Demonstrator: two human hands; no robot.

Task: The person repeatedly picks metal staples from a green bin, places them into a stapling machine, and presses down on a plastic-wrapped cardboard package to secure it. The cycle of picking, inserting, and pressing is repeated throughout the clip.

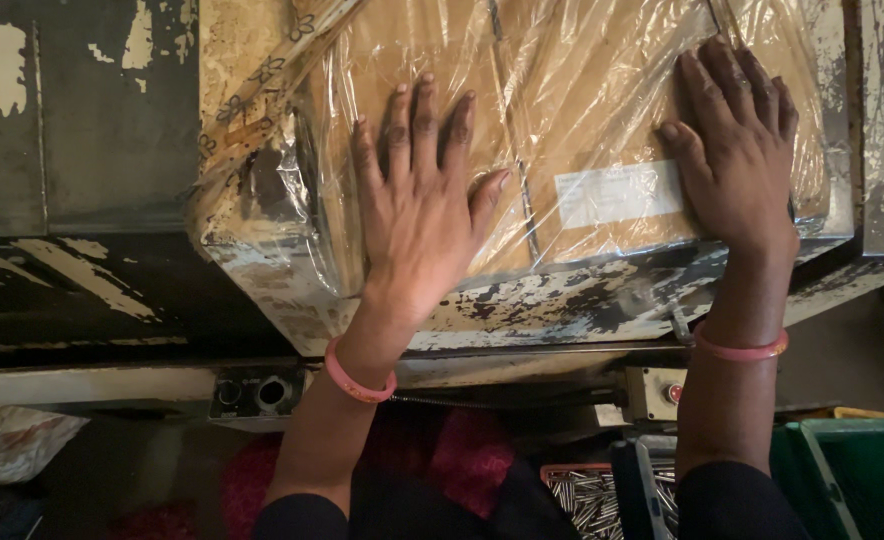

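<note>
A brown cardboard box (562,90) wrapped in clear crinkled plastic film lies on a worn metal machine table (562,305) with flaking paint. My left hand (417,205) lies flat on the box's left half, fingers spread and pointing away from me. My right hand (737,150) presses flat on the box's right end, beside a white label (617,193). Each wrist wears a pink bangle. Neither hand grips anything.
A dark peeling metal surface (82,150) extends to the left. Under the table edge sit a small box with a red button (657,392), a tray of several thin metal pins (587,500), a green bin (852,475) at lower right and crumpled plastic (22,440) at lower left.
</note>
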